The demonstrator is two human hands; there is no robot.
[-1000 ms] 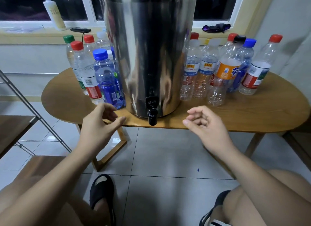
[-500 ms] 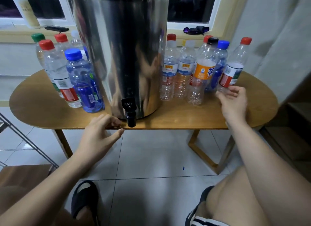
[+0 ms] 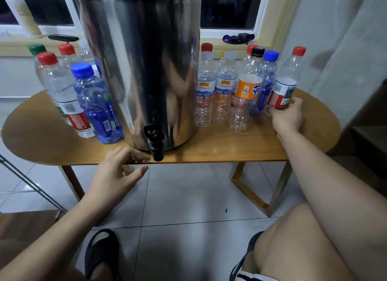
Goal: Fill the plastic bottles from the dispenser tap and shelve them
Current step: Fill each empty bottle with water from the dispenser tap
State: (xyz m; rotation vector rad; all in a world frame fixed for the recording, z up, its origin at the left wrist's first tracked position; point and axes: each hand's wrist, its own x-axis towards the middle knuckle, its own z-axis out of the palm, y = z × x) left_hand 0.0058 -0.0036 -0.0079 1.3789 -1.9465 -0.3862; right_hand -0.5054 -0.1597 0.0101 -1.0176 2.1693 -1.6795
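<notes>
Now the bottle (image 3: 285, 88), clear with a red cap and a white, red and green label, is standing at the far right end of the row on the counter (image 3: 230, 146), well right of the dispenser (image 3: 142, 71). The right grip (image 3: 287, 115) is grasping its lower part, with fingers curling round the label's bottom edge. The bottle's long axis is running near vertical, with the cap pointing up and slightly right. The left grip (image 3: 117, 171) is lying released, holding nothing, with its fingers at the counter's front edge just left of the tap (image 3: 156, 142).
</notes>
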